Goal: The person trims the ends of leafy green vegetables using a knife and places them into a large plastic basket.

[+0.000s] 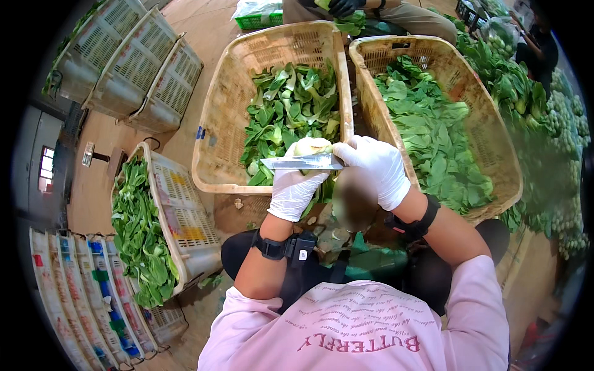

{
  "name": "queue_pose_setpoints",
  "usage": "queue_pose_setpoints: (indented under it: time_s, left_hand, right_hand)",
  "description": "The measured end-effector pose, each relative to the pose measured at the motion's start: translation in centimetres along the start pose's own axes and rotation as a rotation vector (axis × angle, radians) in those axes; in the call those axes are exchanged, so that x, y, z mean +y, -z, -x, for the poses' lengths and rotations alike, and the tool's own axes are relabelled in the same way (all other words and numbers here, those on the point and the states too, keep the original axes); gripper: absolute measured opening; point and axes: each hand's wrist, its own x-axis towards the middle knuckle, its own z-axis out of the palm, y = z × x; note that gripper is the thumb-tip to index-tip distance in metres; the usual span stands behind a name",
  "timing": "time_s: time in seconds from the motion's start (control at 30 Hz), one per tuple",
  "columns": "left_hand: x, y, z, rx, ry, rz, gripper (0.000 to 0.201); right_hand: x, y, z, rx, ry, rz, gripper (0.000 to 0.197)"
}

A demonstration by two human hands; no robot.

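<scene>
My left hand, in a white glove, is closed around a head of bok choy, its pale base facing up. A knife lies across the near side of that base, blade pointing left. My gloved right hand grips the knife's handle, with the thumb close to the bok choy base. The handle itself is mostly hidden by the fingers. Both hands are over the near edge of a tan plastic crate that holds loose bok choy leaves.
A second tan crate, on the right, holds layered bok choy. At left stand a filled crate and stacked white crates. More bok choy is heaped at far right. Another person's black-gloved hand holds greens beyond the crates.
</scene>
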Motion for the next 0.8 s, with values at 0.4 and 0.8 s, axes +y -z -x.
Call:
queue_pose_setpoints:
  time_s: [0.4, 0.8]
  left_hand:
    - [-2.2, 3.9, 0.4, -0.051, 0.085, 0.712, 0.064]
    - [-1.9, 3.6, 0.6, -0.153, 0.174, 0.663, 0.035]
  right_hand:
    - [4.7, -2.7, -1.9, -0.513, -0.714, -0.697, 0.029]
    - [0.7, 1.0, -4.5, -0.595, -0.324, -1.235, 0.045]
